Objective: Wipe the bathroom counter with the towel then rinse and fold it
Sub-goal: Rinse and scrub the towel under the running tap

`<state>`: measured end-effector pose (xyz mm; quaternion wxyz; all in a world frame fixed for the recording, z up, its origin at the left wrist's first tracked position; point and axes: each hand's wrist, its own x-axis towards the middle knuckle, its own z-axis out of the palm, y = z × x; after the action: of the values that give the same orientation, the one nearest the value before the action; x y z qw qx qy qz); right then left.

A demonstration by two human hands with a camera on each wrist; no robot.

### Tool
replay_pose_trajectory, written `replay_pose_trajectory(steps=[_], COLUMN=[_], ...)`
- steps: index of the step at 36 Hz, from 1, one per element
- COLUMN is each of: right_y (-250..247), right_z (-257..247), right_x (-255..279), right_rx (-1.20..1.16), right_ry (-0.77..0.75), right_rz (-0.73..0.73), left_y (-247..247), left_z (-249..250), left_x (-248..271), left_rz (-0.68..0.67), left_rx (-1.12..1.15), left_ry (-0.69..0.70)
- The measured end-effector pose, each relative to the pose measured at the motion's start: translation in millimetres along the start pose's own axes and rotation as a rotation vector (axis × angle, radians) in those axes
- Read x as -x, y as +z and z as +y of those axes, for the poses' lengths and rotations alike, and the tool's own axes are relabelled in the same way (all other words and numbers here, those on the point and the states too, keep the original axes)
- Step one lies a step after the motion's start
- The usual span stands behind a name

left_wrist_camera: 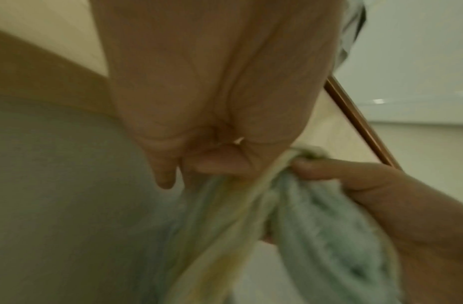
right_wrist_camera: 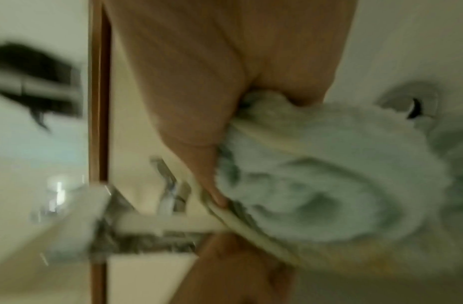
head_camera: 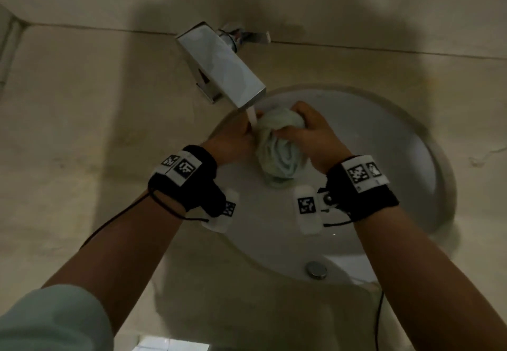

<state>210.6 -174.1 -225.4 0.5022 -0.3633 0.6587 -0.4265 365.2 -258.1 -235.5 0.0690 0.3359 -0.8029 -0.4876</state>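
Note:
A pale green towel [head_camera: 277, 147] is bunched up over the white sink basin [head_camera: 384, 164], under water running from the chrome faucet [head_camera: 222, 65]. My right hand [head_camera: 304, 128] grips the top of the bundle, fingers curled into the cloth. My left hand [head_camera: 236, 139] holds the towel's left side beside the water stream. In the left wrist view the left hand [left_wrist_camera: 214, 160] is curled against the towel [left_wrist_camera: 303, 216]. The right wrist view shows my right hand [right_wrist_camera: 220, 156] clutching the towel [right_wrist_camera: 329, 181], blurred.
A beige stone counter [head_camera: 82, 131] surrounds the basin. The chrome drain plug [head_camera: 317, 269] sits at the near side of the bowl. The faucet handle [head_camera: 247, 36] sticks out at the wall behind the spout.

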Motion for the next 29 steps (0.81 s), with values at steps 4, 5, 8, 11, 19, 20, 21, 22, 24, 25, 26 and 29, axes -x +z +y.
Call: replay_pose_trajectory(steps=[4,5,8,11,19,20,21,22,24,25,26,29], right_y=[-15,-18,-26,-30,-39,-40,-39,-38,-35,-33,-30,-19], right_z=[-12,-14,-20,-26,-18,-14,-10,-7,1,5,8,11], right_x=[11,13,22,30,35,35,35,35,36,37,37,36], right_rx=[-0.126,-0.163,-0.271,-0.337,-0.065,0.001,0.056,0.092,0.124,0.16,0.217,0.347], right_ry=[-0.038,-0.048,-0.081,-0.105,-0.062,-0.059,-0.048,-0.034,-0.006,0.009,0.021,0.035], right_rz=[0.061,0.067,0.064,0.055,0.182,0.198,0.203,0.195,0.125,0.072,0.016,-0.119], left_y=[1,2,6,11,4,2,2,1,-1,-2,-2,0], left_z=[0,2,10,14,19,20,19,22,27,29,32,33], left_x=[3,6,11,8,13,15,16,18,20,20,21,23], left_rz=[-0.061,-0.102,-0.274,-0.223,0.066,0.065,0.071,0.077,0.08,0.069,0.052,0.018], left_rx=[0.115,0.138,0.161,0.13,0.443,0.541,0.638,0.727,0.829,0.848,0.852,0.818], left_ry=[-0.036,-0.086,-0.234,-0.313,-0.3,-0.332,-0.373,-0.406,-0.406,-0.392,-0.38,-0.349])
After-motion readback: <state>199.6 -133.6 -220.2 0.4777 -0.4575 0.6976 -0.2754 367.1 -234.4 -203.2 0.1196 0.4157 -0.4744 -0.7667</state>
